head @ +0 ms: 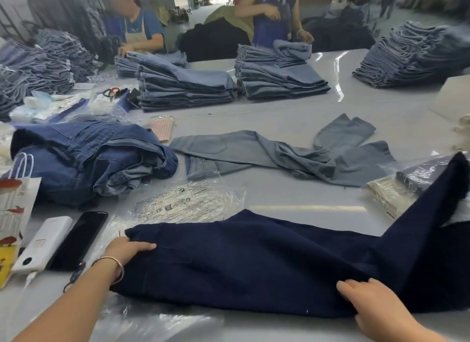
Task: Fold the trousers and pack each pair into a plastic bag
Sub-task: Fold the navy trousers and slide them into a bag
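A dark navy pair of trousers (254,260) lies flat along the near edge of the table, its legs running off to the right and rising at the far right. My left hand (127,248) holds the left end of the navy pair, thumb on top of the cloth and fingers tucked at its edge. On the right part of the same pair rests my right hand (366,298), its fingers curled onto the fabric near a fold. A clear plastic bag (188,199) with printed warning text lies just behind the trousers. More clear plastic (162,321) lies under the near edge.
A light grey-blue pair (279,153) lies crumpled mid-table. A heap of blue jeans (94,158) sits at the left. A phone (78,240), a white power bank (43,245) and a paper bag (15,206) lie near left. Bagged trousers (412,184) are right. Stacks (183,89) and two people stand behind.
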### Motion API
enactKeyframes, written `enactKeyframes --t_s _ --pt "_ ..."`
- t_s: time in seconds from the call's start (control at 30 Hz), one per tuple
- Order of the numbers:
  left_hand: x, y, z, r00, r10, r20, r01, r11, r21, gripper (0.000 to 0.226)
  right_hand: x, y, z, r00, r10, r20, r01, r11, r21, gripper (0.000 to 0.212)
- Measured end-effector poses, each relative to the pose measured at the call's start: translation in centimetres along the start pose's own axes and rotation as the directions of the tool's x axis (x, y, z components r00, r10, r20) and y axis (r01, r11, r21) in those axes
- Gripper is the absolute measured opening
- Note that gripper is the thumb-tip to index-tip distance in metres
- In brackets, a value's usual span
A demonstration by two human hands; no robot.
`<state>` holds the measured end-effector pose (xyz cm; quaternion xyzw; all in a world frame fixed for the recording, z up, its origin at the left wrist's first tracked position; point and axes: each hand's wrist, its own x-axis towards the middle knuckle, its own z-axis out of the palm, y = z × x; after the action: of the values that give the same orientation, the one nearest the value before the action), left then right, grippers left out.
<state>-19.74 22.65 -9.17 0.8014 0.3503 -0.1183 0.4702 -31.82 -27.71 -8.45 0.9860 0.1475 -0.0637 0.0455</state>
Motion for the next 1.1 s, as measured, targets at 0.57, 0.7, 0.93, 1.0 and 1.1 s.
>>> enactKeyframes --t_s 0.57,0.7,0.93,1.0,1.1 --pt "-2.5 0.9 2.8 0.781 0.565 -0.268 -0.272 0.693 0.668 0.097 3.2 3.3 0.2 0.928 0.371 -0.026 -0.364 0.891 -0.271 0.043" --pt "-7.6 4.5 10.9 0.661 0.750 0.028 -0.586 0.493 0.643 0.080 4.1 10.2 -0.7 0.915 0.403 0.000 -0.387 0.879 -0.278 0.057" --pt "-18.8 8.6 26.2 0.241 0.805 0.543 -0.962 0.123 0.244 0.052 7.4 19.4 -1.9 0.940 0.341 -0.005 -0.337 0.925 -0.174 0.060" --pt "-20.7 9.1 29.6 0.228 0.783 0.579 -0.940 0.023 0.339 0.051 8.6 21.2 -2.2 0.954 0.299 -0.030 -0.299 0.938 -0.175 0.047" --pt "-22.2 9.9 32.4 0.261 0.764 0.590 -0.860 -0.094 0.501 0.042 10.1 23.7 -3.4 0.983 0.174 -0.050 -0.182 0.946 -0.267 0.042"
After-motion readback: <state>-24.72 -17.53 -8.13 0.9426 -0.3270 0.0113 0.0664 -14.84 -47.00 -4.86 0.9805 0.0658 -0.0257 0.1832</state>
